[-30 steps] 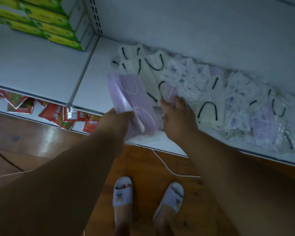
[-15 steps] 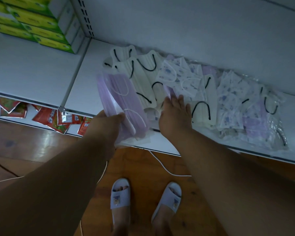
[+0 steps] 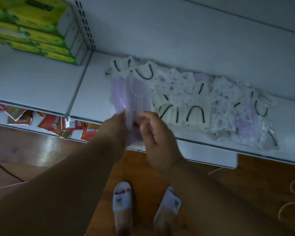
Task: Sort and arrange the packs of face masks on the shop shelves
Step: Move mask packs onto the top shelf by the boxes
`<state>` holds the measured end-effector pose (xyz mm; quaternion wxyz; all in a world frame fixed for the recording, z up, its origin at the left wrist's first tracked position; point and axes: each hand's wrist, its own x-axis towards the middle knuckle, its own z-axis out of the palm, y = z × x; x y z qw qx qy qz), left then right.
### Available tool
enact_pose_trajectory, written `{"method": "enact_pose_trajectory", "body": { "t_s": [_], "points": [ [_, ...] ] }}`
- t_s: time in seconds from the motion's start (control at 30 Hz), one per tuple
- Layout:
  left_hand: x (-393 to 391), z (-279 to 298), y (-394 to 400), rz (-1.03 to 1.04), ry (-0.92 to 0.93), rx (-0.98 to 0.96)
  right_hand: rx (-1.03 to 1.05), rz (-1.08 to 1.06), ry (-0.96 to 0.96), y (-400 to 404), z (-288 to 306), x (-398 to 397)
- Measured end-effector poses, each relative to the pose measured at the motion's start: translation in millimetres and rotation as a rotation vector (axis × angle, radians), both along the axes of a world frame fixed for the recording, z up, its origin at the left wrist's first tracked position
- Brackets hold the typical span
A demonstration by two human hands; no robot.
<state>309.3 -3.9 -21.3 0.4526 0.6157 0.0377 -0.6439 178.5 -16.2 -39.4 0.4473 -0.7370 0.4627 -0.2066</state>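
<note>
Running across the view is a white shelf [image 3: 95, 99], its back panel rising behind and a slotted upright at the left rear corner. Below it lies a wooden floor [image 3: 143, 167], with a lower shelf edge showing under the left part. On the adjoining shelf section to the left stands a stack of green boxes [image 3: 41, 34]. A heap of mask packs [image 3: 211, 113] lies spread over the right half of the shelf: cream ones with black ear loops, white ones with a blue print, and purple ones in clear wrap at the far right. The purple pack [image 3: 131, 99] is held over the front edge of the shelf, just left of the heap, tilted with its upper end overlapping the cream masks. The left hand [image 3: 114, 130] grips its lower left edge, fingers curled round it. The right hand [image 3: 157, 133] pinches the lower right edge between thumb and bent fingers. Red packets [image 3: 54, 125] lie scattered on the lower shelf. White slippers [image 3: 122, 200] show on the floor below the hands.
</note>
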Motion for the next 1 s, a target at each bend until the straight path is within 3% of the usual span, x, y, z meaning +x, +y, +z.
{"method": "enact_pose_trajectory", "body": {
  "t_s": [0.2, 0.33, 0.4, 0.47, 0.53, 0.6, 0.7, 0.83, 1.0],
  "points": [
    [-15, -5, 30, -0.075, 0.060, -0.113, -0.042, -0.160, 0.126, 12, 6, -17],
    [-25, 1, 49, -0.070, 0.052, -0.064, -0.078, -0.140, 0.218, 32, 9, -28],
    [-30, 0, 59, -0.093, 0.029, -0.055, 0.017, -0.205, 0.247, 40, 11, -36],
    [-37, -5, 72, -0.127, -0.027, -0.052, 0.300, -0.349, 0.175, 48, 19, -46],
    [-49, -2, 83, -0.135, -0.055, -0.060, 0.620, -0.486, -0.023, 57, 26, -62],
    [-66, 3, 97, -0.181, -0.112, -0.055, 0.796, -0.606, -0.232, 66, 29, -86],
    [-102, 27, 121, -0.286, -0.206, -0.099, 0.807, -0.653, -0.311, 85, 47, -128],
    [-148, 89, 163, -0.216, -0.110, -0.105, 0.820, -0.679, -0.484, 117, 105, -183],
    [-207, 177, 196, -0.217, -0.265, -0.215, 0.686, -0.596, -0.454, 152, 193, -240]
  ]
}}
